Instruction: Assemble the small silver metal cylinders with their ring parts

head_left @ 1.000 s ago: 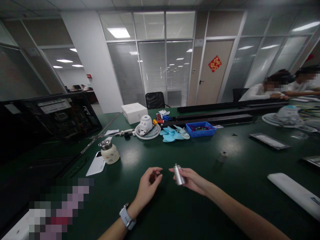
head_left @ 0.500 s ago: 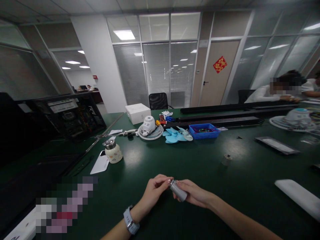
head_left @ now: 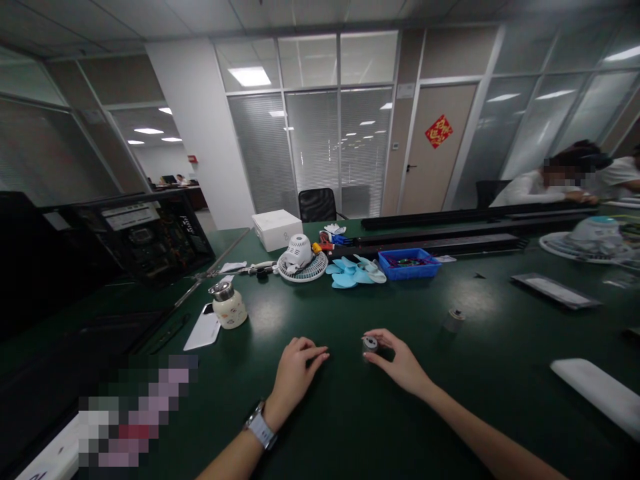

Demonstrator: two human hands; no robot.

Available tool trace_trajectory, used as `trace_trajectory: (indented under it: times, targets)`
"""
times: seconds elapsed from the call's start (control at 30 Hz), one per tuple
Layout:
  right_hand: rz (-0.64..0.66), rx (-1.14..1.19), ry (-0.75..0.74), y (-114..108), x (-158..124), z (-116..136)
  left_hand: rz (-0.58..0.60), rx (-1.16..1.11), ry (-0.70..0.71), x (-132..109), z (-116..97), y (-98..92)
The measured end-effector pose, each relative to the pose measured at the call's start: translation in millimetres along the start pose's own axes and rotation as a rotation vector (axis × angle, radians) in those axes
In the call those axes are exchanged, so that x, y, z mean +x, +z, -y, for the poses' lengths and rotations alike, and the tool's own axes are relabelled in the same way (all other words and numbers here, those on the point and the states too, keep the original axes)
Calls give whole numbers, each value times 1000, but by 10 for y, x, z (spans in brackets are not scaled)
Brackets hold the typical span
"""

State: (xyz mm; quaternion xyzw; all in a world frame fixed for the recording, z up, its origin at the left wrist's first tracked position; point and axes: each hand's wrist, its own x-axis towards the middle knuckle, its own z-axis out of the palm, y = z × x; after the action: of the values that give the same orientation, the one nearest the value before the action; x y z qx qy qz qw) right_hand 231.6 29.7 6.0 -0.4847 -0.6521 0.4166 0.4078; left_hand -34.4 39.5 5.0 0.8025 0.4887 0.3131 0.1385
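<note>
My right hand (head_left: 400, 363) has its thumb and fingers around a small silver cylindrical motor (head_left: 370, 344). The motor stands upright at the table surface, with its round end face showing small dark holes. To the left, apart from it, is my left hand (head_left: 295, 373), with a watch on the wrist. Its thumb and index fingertips come together in a pinch; whatever is between them, if anything, is too small to make out. A second silver motor (head_left: 454, 321), with a short shaft on top, stands farther right on the green table (head_left: 320, 427).
A cream jar (head_left: 230, 310) and a white phone (head_left: 203, 328) lie left. Farther back are a white fan housing (head_left: 300, 257), light blue fan blades (head_left: 350, 272), a blue tray (head_left: 409, 265) and a white box (head_left: 277, 229). A white panel (head_left: 597, 393) lies right. People sit back right.
My hands have separated, the left moving left off the motor. My right hand has turned the motor from tilted to upright and brought it slightly forward to the table.
</note>
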Motion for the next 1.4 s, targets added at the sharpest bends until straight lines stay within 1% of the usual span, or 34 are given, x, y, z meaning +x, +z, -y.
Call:
trace_trajectory:
  times: [0.17,0.27,0.33,0.4,0.5,0.57,0.67,0.73,0.8,0.83,0.93,1.0,1.1,1.2,1.27,1.33,1.4]
  targets:
    - [-5,-17,-30,18,0,-34,14,55,51,-3,39,73]
    - [-8,-10,-48,29,-13,-23,49,100,43,-14,65,89]
    - [-14,12,-42,28,-16,-30,40,113,26,-24,84,97]
    - [-35,38,-26,32,-10,-49,-32,107,-5,-32,99,102]
    - [-97,59,-4,67,10,-78,-212,82,-74,-38,102,97]
    - [-148,40,13,107,23,-81,-292,71,-112,-36,91,86]
    - [-197,-30,41,157,38,-59,-332,70,-132,-32,74,68]
    - [-191,-35,50,157,50,-44,-336,70,-126,-30,73,64]
    - [-144,46,69,121,61,-36,-340,68,-115,-30,82,65]
    - [-109,126,92,93,63,-32,-344,67,-109,-30,88,66]
    - [0,489,213,3,44,-3,-352,64,-98,-32,99,65]
    - [50,734,301,-38,8,42,-343,59,-99,-34,95,62]
    - [74,963,389,-54,-50,125,-329,51,-97,-37,81,61]
    - [85,1084,437,-39,-80,173,-333,46,-92,-34,78,68]
    - [114,1122,464,-31,-80,172,-334,45,-88,-31,86,77]
    - [123,1123,479,-39,-69,158,-331,43,-84,-29,98,85]
    - [97,1070,466,-80,-53,152,-320,33,-83,-30,109,92]
